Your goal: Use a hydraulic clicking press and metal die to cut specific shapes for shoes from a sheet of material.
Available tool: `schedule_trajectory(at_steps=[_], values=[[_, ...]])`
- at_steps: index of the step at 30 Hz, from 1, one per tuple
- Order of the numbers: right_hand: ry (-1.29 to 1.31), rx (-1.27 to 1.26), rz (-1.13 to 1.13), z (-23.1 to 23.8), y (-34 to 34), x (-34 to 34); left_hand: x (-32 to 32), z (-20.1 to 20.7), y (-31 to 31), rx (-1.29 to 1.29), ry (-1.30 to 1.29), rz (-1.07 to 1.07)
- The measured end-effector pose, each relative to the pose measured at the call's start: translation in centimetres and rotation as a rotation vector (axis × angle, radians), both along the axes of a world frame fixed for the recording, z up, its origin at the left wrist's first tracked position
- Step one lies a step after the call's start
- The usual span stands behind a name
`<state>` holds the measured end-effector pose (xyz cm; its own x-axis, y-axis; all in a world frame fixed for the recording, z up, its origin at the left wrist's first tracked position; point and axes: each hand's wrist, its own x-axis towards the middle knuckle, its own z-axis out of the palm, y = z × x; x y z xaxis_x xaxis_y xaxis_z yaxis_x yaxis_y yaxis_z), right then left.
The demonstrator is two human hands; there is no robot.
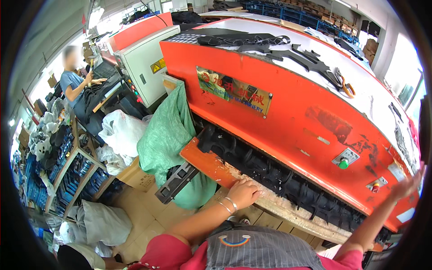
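We see the left hand (244,193) on the front edge of the table (210,166), fingers bent over the worn wood; we can't tell whether they grip it. Two thin bracelets (230,205) circle that wrist. The right hand (408,183) is up at the far right, fingers straight and released, near the red knob (375,187); we can't tell if it touches the machine (288,96). We put the black pieces (270,172) in a long row on the table, under the machine's red front, just beyond the left hand. The green button (344,163) sits left of the knob. Up on the machine's white top we have black scraps (306,61) and scissors (348,89) with orange handles. Left of the table: green sack (163,130), with a black bracket (177,182) in front of it. Further left we get white bags (122,135), a loaded shelf (85,155) and a co-worker (75,85) at dark material.
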<state>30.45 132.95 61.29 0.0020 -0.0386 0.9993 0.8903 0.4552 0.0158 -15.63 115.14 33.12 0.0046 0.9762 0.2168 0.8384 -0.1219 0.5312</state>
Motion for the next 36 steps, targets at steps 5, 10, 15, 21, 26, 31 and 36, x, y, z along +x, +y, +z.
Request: schedule_trajectory(at_steps=[5,10,15,21,26,31,36], values=[[0.236,-0.106,0.863,-3.2,-0.9,-21.4,1.0,-0.4,1.5,0.131,-0.046,0.044],[-0.589,0.016,0.982,-1.5,-2.8,-38.3,-0.2,0.1,1.3,0.047,-0.078,0.055],[-0.737,-0.425,1.138,-6.4,2.3,-45.3,-4.5,-1.4,1.9,-0.064,-0.251,-0.341],[-0.975,-0.832,0.992,-21.0,8.1,-56.2,-20.0,0.5,6.6,0.312,-0.231,0.115],[-1.401,-0.982,0.627,-24.3,7.9,-65.2,-29.5,-2.1,8.8,0.23,-0.072,0.118],[-1.672,-1.286,0.6,-23.8,11.1,-69.1,-31.3,-2.4,11.5,0.167,-0.163,0.023],[-1.732,-1.336,0.491,-25.3,11.4,-70.6,-32.0,-1.4,13.6,0.22,-0.262,0.001]])
